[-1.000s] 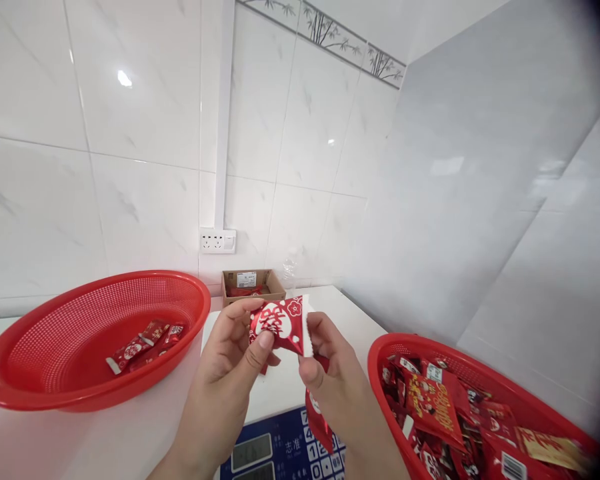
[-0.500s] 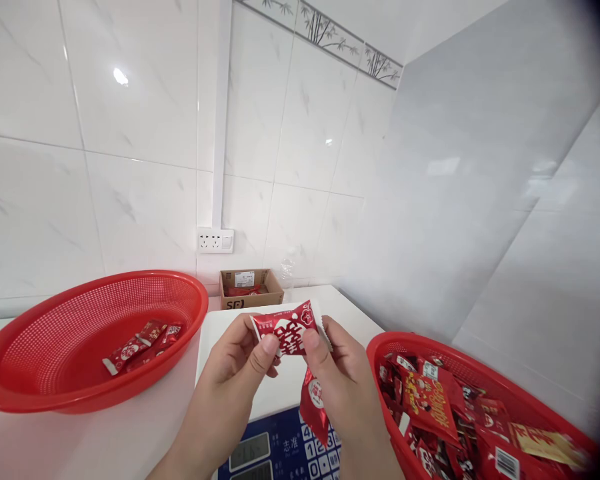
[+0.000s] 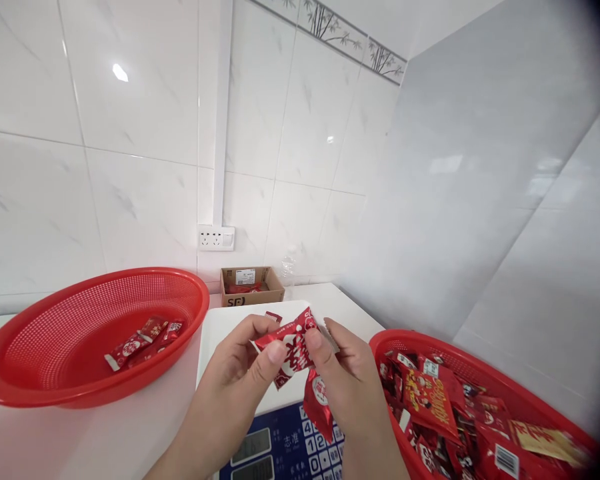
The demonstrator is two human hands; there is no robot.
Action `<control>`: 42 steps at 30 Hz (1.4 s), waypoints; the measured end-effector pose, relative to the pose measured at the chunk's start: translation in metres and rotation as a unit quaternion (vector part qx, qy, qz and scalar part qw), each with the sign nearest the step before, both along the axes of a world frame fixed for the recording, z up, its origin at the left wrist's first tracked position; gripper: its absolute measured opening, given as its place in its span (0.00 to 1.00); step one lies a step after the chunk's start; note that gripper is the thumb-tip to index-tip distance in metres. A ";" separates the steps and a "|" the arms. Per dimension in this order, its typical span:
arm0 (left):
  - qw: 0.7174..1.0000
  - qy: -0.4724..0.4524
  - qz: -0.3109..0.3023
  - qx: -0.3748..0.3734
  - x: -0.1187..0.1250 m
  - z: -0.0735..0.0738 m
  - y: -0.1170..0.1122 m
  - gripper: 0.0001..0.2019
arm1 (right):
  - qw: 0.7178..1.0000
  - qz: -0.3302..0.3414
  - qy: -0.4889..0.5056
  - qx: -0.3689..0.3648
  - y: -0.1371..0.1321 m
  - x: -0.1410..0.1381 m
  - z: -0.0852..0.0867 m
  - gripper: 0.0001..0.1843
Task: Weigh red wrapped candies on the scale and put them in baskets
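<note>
My left hand (image 3: 230,393) and my right hand (image 3: 347,390) both pinch a small red-and-white candy packet (image 3: 293,343) between thumb and fingers, above the white platform of a scale (image 3: 230,320). A second red packet (image 3: 316,400) hangs below, tucked in my right hand. The scale's blue keypad and displays (image 3: 285,450) sit just under my wrists.
A red mesh basket (image 3: 55,393) at the left holds a few red packets (image 3: 140,343). Another red basket (image 3: 380,343) at the right is full of several red packets. A small cardboard box (image 3: 253,287) and a wall socket (image 3: 216,238) are at the tiled back wall.
The packet has turned and dropped a little lower and closer between my fingers. My right thumb has moved onto its face. The baskets have not moved.
</note>
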State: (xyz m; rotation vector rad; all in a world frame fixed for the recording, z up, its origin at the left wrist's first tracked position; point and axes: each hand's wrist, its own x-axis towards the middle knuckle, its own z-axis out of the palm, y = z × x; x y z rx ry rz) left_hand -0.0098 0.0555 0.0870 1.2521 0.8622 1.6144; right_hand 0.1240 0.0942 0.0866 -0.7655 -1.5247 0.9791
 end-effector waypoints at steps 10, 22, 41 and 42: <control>0.999 -0.008 0.044 0.030 0.001 -0.008 0.004 0.12 | 0.995 0.059 0.082 -0.008 -0.004 -0.008 0.005 0.20; 0.999 0.048 0.011 -0.009 0.002 -0.001 0.003 0.11 | 0.997 -0.042 -0.024 0.066 0.000 -0.002 0.005 0.20; 0.994 -0.110 0.023 0.003 0.008 -0.001 0.003 0.08 | 0.999 0.048 0.009 0.015 -0.001 -0.005 0.003 0.15; 0.995 -0.098 0.016 0.008 0.006 -0.002 0.004 0.08 | 0.999 0.041 0.008 0.013 -0.002 -0.005 0.004 0.14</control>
